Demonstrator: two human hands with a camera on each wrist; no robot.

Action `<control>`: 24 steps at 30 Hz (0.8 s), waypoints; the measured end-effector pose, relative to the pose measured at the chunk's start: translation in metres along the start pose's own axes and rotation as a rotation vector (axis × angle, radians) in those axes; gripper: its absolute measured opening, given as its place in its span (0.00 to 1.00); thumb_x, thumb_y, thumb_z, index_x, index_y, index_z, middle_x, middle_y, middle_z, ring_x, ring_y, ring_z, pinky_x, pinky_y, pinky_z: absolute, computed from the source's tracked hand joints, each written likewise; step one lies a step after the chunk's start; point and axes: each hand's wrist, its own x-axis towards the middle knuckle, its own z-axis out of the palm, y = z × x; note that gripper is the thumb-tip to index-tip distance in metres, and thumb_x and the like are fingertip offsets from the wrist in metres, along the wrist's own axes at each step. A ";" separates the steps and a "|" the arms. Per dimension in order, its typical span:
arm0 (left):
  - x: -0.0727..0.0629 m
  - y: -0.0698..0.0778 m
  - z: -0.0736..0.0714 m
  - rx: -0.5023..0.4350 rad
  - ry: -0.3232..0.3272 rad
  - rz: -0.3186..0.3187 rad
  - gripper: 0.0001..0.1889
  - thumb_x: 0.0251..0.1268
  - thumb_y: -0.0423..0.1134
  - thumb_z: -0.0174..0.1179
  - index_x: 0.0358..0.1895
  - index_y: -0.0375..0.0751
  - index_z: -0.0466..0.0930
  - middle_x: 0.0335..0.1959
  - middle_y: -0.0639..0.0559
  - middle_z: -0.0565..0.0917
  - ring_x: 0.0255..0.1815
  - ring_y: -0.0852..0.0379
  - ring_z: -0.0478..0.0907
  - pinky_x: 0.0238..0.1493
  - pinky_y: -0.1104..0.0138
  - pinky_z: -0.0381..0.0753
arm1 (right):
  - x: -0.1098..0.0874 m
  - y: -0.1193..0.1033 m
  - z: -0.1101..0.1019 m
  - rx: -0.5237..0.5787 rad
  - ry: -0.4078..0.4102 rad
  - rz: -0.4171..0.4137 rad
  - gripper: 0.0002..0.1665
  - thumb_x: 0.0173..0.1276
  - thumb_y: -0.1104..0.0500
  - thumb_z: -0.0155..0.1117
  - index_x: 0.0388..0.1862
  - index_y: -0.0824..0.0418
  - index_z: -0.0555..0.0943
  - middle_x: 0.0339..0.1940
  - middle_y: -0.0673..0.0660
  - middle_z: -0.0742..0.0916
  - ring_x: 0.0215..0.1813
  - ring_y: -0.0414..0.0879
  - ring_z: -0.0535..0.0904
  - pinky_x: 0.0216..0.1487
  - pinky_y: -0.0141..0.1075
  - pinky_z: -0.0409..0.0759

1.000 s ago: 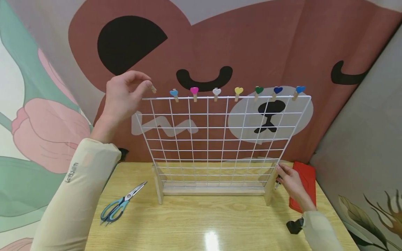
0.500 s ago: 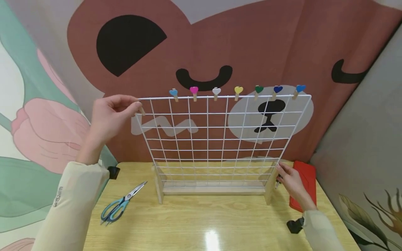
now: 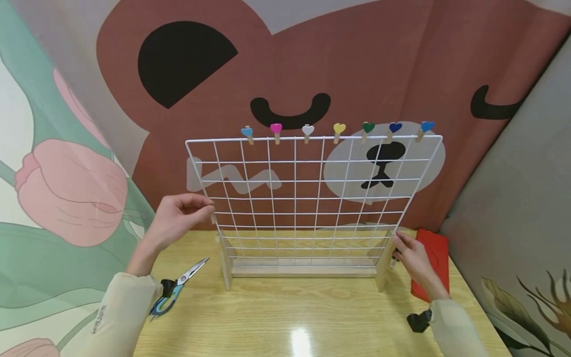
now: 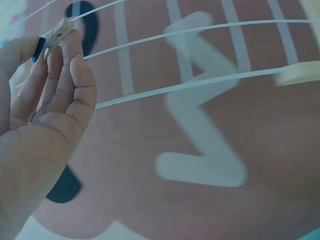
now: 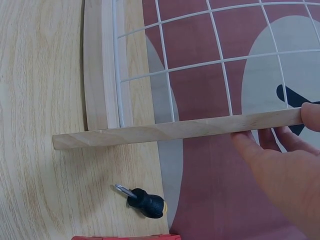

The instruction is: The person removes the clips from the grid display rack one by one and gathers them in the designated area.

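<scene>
A white wire grid (image 3: pixel 290 139) stands upright in a wooden stand (image 3: pixel 303 271). Several heart-topped mini clothespins, among them a pink one (image 3: pixel 276 130) and a yellow one (image 3: pixel 339 130), are clipped in a row along its top wire. Beside the grid's left edge, my left hand (image 3: pixel 178 218) pinches another small wooden clothespin (image 4: pixel 60 34) between thumb and fingers; a dark blue piece shows at the thumb. My right hand (image 3: pixel 412 255) grips the upper end of the stand's right wooden upright (image 5: pixel 165 131), thumb on one side and fingertips on the other.
Scissors (image 3: pixel 189 271) with blue-grey handles lie on the table (image 3: pixel 250 322) at left, partly hidden by the left wrist camera. A short dark-handled screwdriver (image 5: pixel 146 202) lies right of the stand, near a red case (image 3: pixel 434 253). A printed cloth (image 3: pixel 357 59) hangs behind.
My left hand, pinching the clothespin, has come down from above the grid's top left corner to lower on its left side. The right hand stays on the upright.
</scene>
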 end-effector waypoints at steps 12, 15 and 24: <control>-0.043 -0.084 0.053 -0.135 -0.085 -0.193 0.11 0.65 0.34 0.61 0.44 0.29 0.82 0.40 0.35 0.84 0.32 0.59 0.83 0.34 0.65 0.82 | 0.000 0.002 -0.001 0.014 -0.002 -0.007 0.38 0.80 0.52 0.39 0.74 0.74 0.42 0.74 0.74 0.52 0.73 0.64 0.50 0.67 0.52 0.58; -0.055 -0.104 0.065 -0.163 -0.120 -0.246 0.12 0.65 0.35 0.62 0.45 0.28 0.82 0.41 0.37 0.84 0.33 0.56 0.83 0.35 0.63 0.83 | 0.001 0.003 -0.001 0.014 -0.004 -0.009 0.38 0.80 0.52 0.39 0.74 0.74 0.42 0.74 0.74 0.52 0.73 0.64 0.50 0.67 0.52 0.58; -0.079 -0.146 0.092 -0.197 -0.107 -0.376 0.12 0.64 0.34 0.63 0.44 0.27 0.81 0.38 0.38 0.83 0.32 0.55 0.82 0.34 0.58 0.83 | 0.000 0.002 -0.001 0.027 0.001 -0.007 0.37 0.80 0.53 0.39 0.74 0.75 0.42 0.74 0.74 0.52 0.73 0.65 0.50 0.67 0.52 0.57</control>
